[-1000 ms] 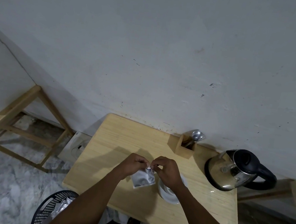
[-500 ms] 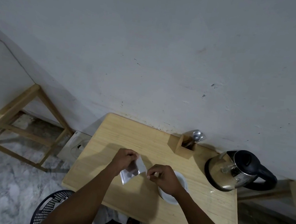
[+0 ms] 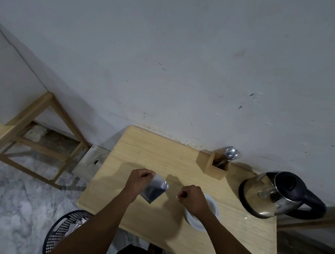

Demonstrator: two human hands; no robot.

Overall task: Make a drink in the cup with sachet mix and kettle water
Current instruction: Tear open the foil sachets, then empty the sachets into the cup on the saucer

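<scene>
No text, label, brand or number can be read anywhere in the frame. The silver sachet (image 3: 154, 189) near the lower centre shows only a dark, blurred face, with no print legible on it. The steel kettle (image 3: 266, 196) at the right carries no marking that can be made out.

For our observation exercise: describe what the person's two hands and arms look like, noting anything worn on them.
Both forearms are bare, with no sleeves in view. The left hand and right hand show no gloves, rings, watch or bracelet. The dim light hides finer detail.
</scene>
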